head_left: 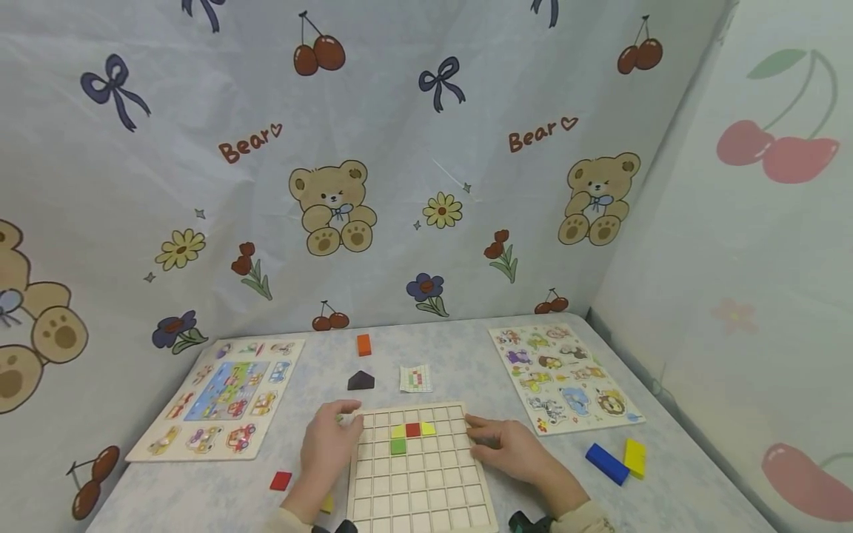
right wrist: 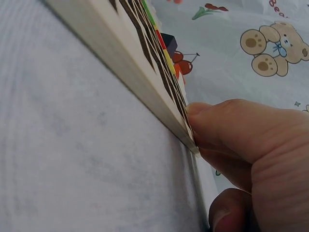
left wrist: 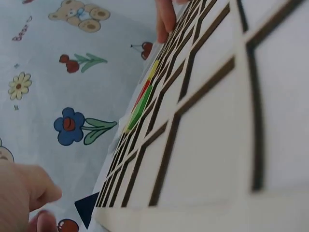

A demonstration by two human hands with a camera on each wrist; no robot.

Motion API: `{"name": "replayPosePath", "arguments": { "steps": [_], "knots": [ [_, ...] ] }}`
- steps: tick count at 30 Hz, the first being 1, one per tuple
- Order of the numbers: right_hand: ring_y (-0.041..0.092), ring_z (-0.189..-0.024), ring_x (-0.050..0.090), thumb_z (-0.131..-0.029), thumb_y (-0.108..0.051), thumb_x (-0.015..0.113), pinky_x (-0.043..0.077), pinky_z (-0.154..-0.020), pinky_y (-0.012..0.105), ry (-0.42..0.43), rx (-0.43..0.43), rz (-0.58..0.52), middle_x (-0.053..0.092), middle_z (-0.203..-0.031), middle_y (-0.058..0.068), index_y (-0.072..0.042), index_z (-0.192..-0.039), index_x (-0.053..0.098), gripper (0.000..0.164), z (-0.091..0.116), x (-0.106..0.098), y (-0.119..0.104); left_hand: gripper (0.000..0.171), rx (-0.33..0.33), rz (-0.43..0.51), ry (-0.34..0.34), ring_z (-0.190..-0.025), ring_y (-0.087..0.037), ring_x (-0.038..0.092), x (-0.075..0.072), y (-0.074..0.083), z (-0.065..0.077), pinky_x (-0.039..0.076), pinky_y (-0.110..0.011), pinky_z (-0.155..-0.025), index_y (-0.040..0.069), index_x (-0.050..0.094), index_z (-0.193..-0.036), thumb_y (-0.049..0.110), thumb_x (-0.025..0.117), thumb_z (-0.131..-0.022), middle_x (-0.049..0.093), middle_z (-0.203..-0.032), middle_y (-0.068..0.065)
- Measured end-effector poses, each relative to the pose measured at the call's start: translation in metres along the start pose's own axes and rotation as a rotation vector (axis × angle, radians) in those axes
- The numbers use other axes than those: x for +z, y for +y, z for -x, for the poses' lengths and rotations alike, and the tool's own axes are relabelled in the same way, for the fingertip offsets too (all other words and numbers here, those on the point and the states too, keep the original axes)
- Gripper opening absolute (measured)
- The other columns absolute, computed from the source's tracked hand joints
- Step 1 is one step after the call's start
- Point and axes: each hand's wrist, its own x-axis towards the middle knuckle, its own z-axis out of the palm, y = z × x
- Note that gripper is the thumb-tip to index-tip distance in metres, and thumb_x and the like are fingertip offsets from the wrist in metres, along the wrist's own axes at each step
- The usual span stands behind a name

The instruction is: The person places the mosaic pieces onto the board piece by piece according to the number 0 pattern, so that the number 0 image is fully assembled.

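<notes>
A pale wooden grid board (head_left: pixel 420 485) lies in front of me. Two yellow pieces (head_left: pixel 429 428) flank a red square (head_left: pixel 413 430) on its upper cells, and a green square (head_left: pixel 397 446) sits below the left yellow one. My left hand (head_left: pixel 331 442) is at the board's upper left edge; a bit of green (head_left: pixel 342 419) shows between its thumb and index finger, mostly hidden. My right hand (head_left: pixel 509 446) holds the board's right edge near the far corner. In the right wrist view one digit (right wrist: pixel 217 118) bears on the board's top, another against its side.
Behind the board lie a dark block (head_left: pixel 360 380), an orange block (head_left: pixel 363 345) and a patterned card (head_left: pixel 416 379). Picture puzzles (head_left: pixel 160 442) (head_left: pixel 566 381) flank it. Blue (head_left: pixel 607 464) and yellow (head_left: pixel 635 458) blocks lie right; a red square (head_left: pixel 281 481) and yellow piece (head_left: pixel 327 504) lie left.
</notes>
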Motion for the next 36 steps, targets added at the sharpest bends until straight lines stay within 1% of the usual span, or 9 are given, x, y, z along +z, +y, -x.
{"name": "replayPosePath", "arguments": {
  "steps": [4,9,13,19,24,26,30,33,36],
  "knots": [
    [0.035,-0.138,0.054,-0.097,-0.037,0.072,0.044,-0.108,0.057,0.001,0.005,-0.002,0.057,-0.150,0.003,-0.009,-0.131,0.071,0.044,0.000,0.000,-0.001,0.042,-0.051,-0.114,0.083,-0.117,-0.038,0.065,-0.007,-0.010,-0.008,0.054,-0.052,-0.085,0.012,0.067,-0.134,0.016,0.068,-0.092,0.058,-0.138,-0.016],
    [0.034,-0.138,0.054,-0.096,-0.037,0.072,0.044,-0.108,0.057,0.010,-0.003,-0.001,0.058,-0.149,0.002,-0.009,-0.130,0.071,0.044,0.000,0.000,0.000,0.048,-0.044,-0.212,0.046,-0.117,-0.043,0.064,-0.012,-0.022,-0.012,0.055,-0.056,-0.085,0.005,0.062,-0.140,0.014,0.067,-0.093,0.057,-0.141,-0.021],
    [0.034,-0.138,0.054,-0.096,-0.036,0.072,0.044,-0.108,0.056,0.021,-0.004,-0.004,0.059,-0.148,0.003,-0.007,-0.129,0.072,0.044,-0.001,0.001,0.001,0.045,-0.043,-0.236,0.005,-0.108,-0.041,0.067,-0.014,-0.027,-0.014,0.056,-0.052,-0.078,0.004,0.065,-0.136,0.017,0.070,-0.093,0.061,-0.134,-0.023],
    [0.034,-0.137,0.055,-0.096,-0.037,0.073,0.044,-0.108,0.057,0.018,0.004,-0.009,0.059,-0.148,0.003,-0.009,-0.128,0.072,0.043,-0.001,0.001,0.001,0.035,-0.049,-0.255,-0.021,-0.087,-0.026,0.065,-0.015,-0.030,-0.017,0.052,-0.040,-0.065,0.007,0.072,-0.127,0.019,0.072,-0.094,0.066,-0.122,-0.018],
    [0.034,-0.137,0.055,-0.096,-0.036,0.073,0.044,-0.108,0.056,0.006,0.002,-0.011,0.059,-0.148,0.003,-0.010,-0.128,0.073,0.042,-0.001,0.002,0.002,0.034,-0.048,-0.263,-0.038,-0.089,-0.024,0.066,-0.015,-0.028,-0.015,0.052,-0.038,-0.064,0.011,0.073,-0.126,0.022,0.074,-0.094,0.068,-0.121,-0.013],
    [0.034,-0.137,0.055,-0.096,-0.035,0.073,0.044,-0.108,0.056,0.003,-0.001,-0.008,0.059,-0.148,0.004,-0.009,-0.128,0.073,0.042,-0.001,0.002,0.002,0.032,-0.037,-0.251,-0.047,-0.099,-0.028,0.069,-0.015,-0.024,-0.012,0.055,-0.043,-0.072,0.015,0.074,-0.124,0.025,0.074,-0.094,0.069,-0.123,-0.011],
    [0.034,-0.137,0.055,-0.096,-0.034,0.073,0.045,-0.108,0.055,0.000,-0.004,0.001,0.059,-0.148,0.005,-0.009,-0.128,0.072,0.041,-0.001,0.002,0.001,0.029,-0.011,-0.142,-0.097,-0.119,-0.032,0.066,-0.014,-0.012,-0.005,0.054,-0.053,-0.089,0.022,0.077,-0.119,0.032,0.077,-0.092,0.072,-0.123,-0.003],
    [0.034,-0.137,0.055,-0.096,-0.033,0.073,0.045,-0.108,0.055,-0.001,-0.003,0.004,0.059,-0.149,0.004,-0.009,-0.129,0.072,0.041,-0.001,0.001,0.000,0.026,0.040,-0.009,-0.206,-0.104,-0.023,0.070,-0.012,-0.008,-0.001,0.055,-0.044,-0.085,0.025,0.078,-0.114,0.034,0.080,-0.089,0.073,-0.113,0.004],
    [0.035,-0.137,0.055,-0.096,-0.033,0.073,0.045,-0.107,0.056,0.001,-0.003,0.001,0.059,-0.149,0.004,-0.009,-0.129,0.072,0.041,0.000,0.000,-0.001,0.021,0.125,0.113,-0.377,-0.071,-0.013,0.063,-0.010,-0.007,0.003,0.053,-0.033,-0.066,0.027,0.077,-0.107,0.034,0.082,-0.088,0.073,-0.092,0.004]
  ]
}}
